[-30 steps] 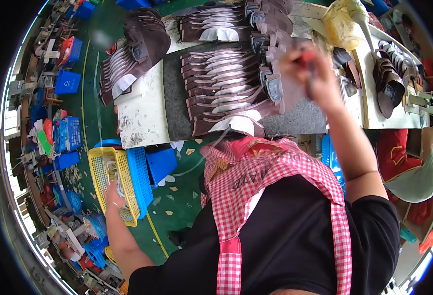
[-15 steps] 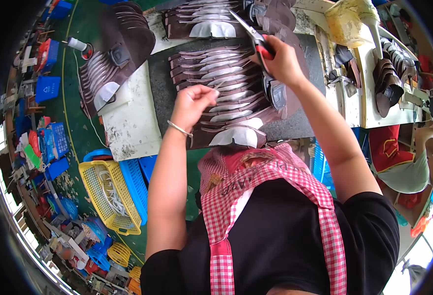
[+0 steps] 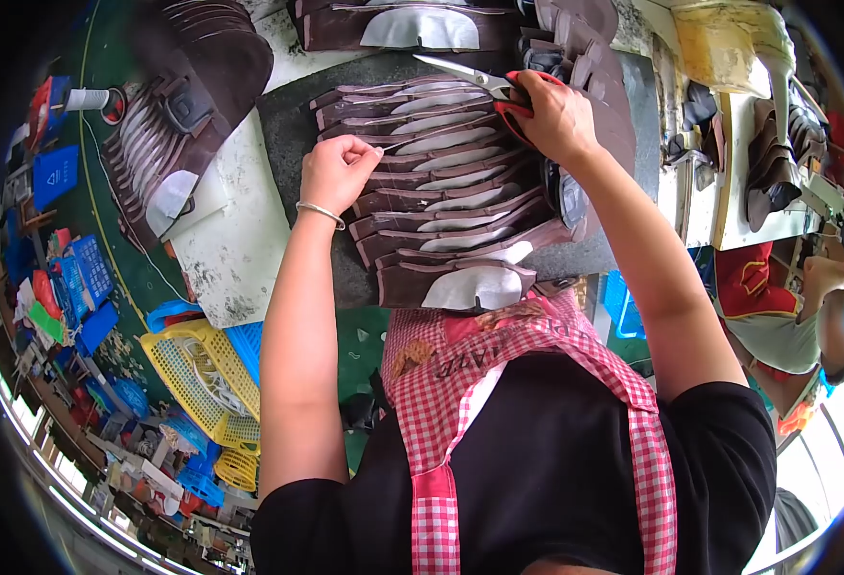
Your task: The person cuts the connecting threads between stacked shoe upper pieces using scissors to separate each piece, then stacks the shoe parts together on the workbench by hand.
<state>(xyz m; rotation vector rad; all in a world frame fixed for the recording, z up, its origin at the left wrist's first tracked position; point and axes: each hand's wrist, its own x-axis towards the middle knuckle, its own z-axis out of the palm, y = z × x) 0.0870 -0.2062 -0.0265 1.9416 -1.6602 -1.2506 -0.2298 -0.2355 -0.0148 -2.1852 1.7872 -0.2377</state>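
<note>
My right hand (image 3: 558,120) is closed around red-and-black-handled scissors (image 3: 470,74). Their pointed blades reach left over the far end of a row of brown shoe uppers (image 3: 441,192). The uppers overlap one another, with pale grey-white lining patches showing, on a dark mat (image 3: 288,115). My left hand (image 3: 339,174), a bangle at its wrist, is pinched closed at the left edge of that row; whatever lies between the fingertips is too small to make out. The nearest upper, with a large white patch (image 3: 479,287), lies by my apron.
More brown uppers (image 3: 192,96) are stacked at the left, and others (image 3: 422,27) lie beyond the mat. A thread spool (image 3: 89,100) stands at far left. A yellow basket (image 3: 192,379) is below the table. Another person (image 3: 776,331) sits at the right, near a yellowish container (image 3: 729,48).
My left hand has moved left, from over the uppers to their left edge. The scissors have swung from pointing up and away to lying more level, pointing left. The camera view has shifted slightly.
</note>
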